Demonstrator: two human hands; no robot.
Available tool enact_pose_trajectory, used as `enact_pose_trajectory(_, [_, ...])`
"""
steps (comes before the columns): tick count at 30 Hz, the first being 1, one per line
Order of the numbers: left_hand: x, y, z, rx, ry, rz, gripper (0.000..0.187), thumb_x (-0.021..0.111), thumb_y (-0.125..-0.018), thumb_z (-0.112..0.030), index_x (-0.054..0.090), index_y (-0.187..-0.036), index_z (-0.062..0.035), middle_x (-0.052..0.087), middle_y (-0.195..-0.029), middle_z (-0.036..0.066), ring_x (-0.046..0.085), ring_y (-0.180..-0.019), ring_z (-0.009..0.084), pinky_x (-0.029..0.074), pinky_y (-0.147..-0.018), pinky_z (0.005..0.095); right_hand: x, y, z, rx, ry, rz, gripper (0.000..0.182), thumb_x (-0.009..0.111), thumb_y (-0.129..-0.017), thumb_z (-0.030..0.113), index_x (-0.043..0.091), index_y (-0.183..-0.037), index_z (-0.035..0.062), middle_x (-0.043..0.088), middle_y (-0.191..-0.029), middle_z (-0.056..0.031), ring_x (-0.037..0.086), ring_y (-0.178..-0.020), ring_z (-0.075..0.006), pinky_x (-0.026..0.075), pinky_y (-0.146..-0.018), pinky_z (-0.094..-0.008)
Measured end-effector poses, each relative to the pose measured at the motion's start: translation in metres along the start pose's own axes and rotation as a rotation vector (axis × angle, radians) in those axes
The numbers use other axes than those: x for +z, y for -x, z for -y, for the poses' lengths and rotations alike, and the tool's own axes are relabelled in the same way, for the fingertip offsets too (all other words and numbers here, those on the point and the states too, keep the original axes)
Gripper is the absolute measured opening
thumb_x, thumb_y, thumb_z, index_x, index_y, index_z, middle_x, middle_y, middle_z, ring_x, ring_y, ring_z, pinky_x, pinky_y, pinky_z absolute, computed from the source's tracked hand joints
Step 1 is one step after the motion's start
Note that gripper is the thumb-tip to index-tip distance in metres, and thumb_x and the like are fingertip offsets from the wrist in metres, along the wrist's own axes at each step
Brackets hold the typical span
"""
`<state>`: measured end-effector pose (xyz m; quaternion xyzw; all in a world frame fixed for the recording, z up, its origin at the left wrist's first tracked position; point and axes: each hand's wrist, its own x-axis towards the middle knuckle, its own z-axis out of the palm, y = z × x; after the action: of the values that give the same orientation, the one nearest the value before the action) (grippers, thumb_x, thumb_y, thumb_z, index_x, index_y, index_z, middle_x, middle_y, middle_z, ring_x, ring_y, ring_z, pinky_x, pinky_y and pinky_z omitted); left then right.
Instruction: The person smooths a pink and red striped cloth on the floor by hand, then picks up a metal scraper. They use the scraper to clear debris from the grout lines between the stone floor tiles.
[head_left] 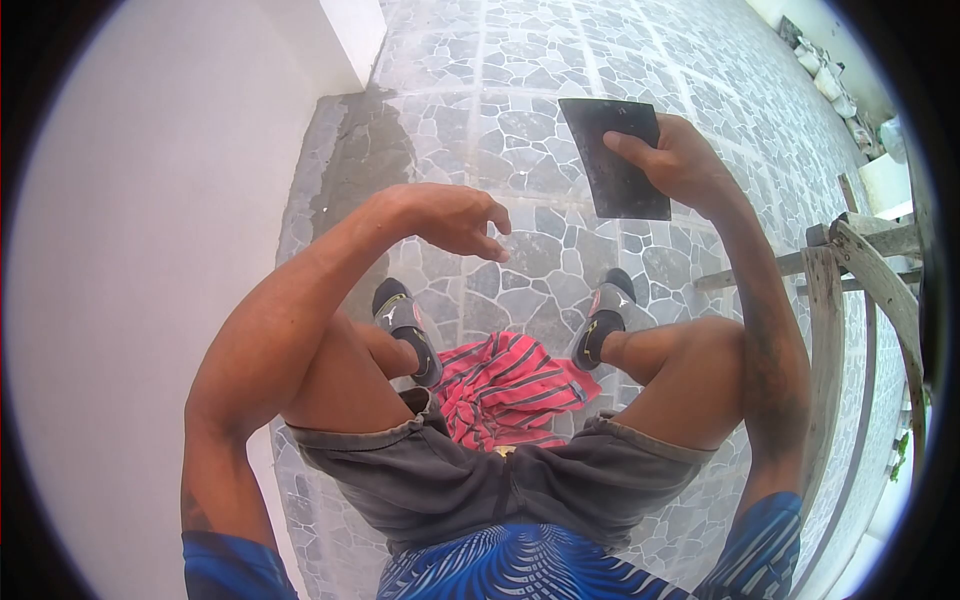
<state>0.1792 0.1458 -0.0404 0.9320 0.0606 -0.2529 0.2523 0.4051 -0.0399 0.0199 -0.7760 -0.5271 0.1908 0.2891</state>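
Trowel blade (615, 160) sits gripped in the right hand (680, 160), while the left hand (455, 215) hangs loosely curled, empty.

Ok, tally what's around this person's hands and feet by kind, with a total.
Flat dark scraper blade, held in the right hand: 1
Sandals: 2
Red striped cloth on the tiled floor: 1
Wooden frame: 1
The left hand holds nothing.
Total: 5

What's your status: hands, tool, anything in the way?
Right hand grips dark flat blade, held above the tiled floor. Left hand empty, fingers curled, beside the white wall. Striped cloth lies between the feet; wooden frame at right.
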Motion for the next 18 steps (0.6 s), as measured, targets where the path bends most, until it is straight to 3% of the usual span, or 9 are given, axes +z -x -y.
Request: enact_pose_trajectory(18, [-0.0017, -0.0026, -0.0024, 0.077, 0.154, -0.032, 0.065, 0.062, -0.102, -0.052, 0.059, -0.144, -0.0019, 0.076, -0.117, 0.018, 0.073, -0.106, 0.0302, 0.057, -0.092, 0.0431, 0.0007, 0.0002, 0.0004, 0.021, -0.002, -0.001, 0.039, 0.068, -0.103, 0.032, 0.072, -0.124, 0.0005, 0.077, -0.101, -0.0096, 0.072, -0.090, -0.0168, 0.056, -0.084, -0.0333])
